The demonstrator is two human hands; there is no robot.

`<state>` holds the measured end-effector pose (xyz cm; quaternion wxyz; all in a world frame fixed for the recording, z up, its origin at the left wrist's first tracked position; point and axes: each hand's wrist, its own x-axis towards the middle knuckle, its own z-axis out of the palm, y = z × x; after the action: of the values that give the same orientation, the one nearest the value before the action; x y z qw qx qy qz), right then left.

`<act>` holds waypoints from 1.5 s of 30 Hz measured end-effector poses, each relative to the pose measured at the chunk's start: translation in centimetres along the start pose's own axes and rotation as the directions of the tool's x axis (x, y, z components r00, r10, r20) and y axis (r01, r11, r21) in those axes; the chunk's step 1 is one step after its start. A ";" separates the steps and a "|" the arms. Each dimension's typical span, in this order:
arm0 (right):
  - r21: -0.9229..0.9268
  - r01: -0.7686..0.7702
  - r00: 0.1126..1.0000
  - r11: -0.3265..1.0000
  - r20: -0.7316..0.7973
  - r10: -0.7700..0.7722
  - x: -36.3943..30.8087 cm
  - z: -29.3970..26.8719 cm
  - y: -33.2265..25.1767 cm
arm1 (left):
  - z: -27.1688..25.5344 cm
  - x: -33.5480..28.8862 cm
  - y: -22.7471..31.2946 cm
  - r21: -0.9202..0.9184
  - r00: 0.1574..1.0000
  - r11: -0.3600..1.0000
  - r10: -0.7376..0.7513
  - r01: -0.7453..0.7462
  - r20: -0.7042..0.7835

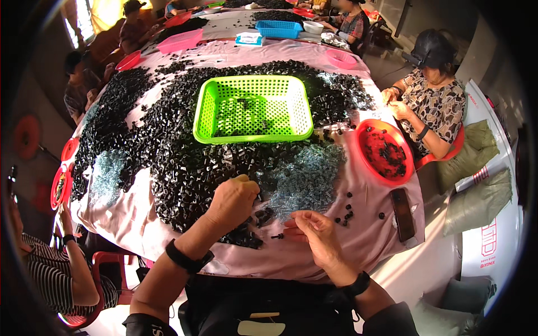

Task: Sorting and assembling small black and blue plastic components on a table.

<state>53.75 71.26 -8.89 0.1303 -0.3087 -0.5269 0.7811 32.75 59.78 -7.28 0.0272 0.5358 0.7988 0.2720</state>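
Note:
My left hand (234,200) is closed, fingers curled down, over the heap of small black plastic pieces (179,185); whatever it holds is hidden. To its right my right hand (318,238) is turned palm inward, thumb and fingers apart and pointing left, with nothing visible in it. A single black piece (277,236) lies on the pink cloth just left of those fingertips. Beyond the right hand spreads a pile of small clear bluish pieces (308,179). A bright green perforated basket (252,138), with a few black pieces inside, rests on the black heap.
A red bowl (412,162) of black pieces and a dark phone (402,215) lie at the right. A second clear pile (107,173) is at the left. Several people sit around the table, one (437,101) close on the right. A blue basket (278,29) stands far back.

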 end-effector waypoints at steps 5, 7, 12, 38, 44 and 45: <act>-0.010 0.049 0.999 0.999 0.006 -0.049 0.1 -0.4 0.2 | 2.6 -0.6 -0.7 0.134 0.998 0.989 0.062 -0.065 0.029; -0.008 0.037 0.999 0.999 -0.012 -0.037 0.2 -0.6 0.4 | 2.9 -0.3 -0.1 0.126 0.996 0.989 0.088 -0.084 -0.028; -0.002 0.030 1.000 1.000 -0.008 -0.030 0.2 -0.4 0.5 | 3.2 -0.4 -0.3 0.139 0.994 0.984 0.111 -0.107 -0.022; 0.017 0.241 0.970 0.970 0.014 -0.241 1.4 -0.7 0.8 | 3.4 -3.7 2.3 -0.066 0.997 0.996 0.058 -0.054 0.048; -0.094 0.237 0.971 0.967 0.048 -0.233 1.2 -0.3 0.8 | 3.5 -3.9 2.8 0.045 0.987 0.997 0.058 -0.065 0.149; -0.094 0.237 0.971 0.967 0.049 -0.234 1.1 -0.2 0.8 | 3.5 -3.9 2.9 0.032 0.988 0.998 0.039 -0.045 0.150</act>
<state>53.10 71.67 -10.05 0.1967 -0.2353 -0.6003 0.7386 37.99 58.60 -9.91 0.0719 0.5718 0.7877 0.2175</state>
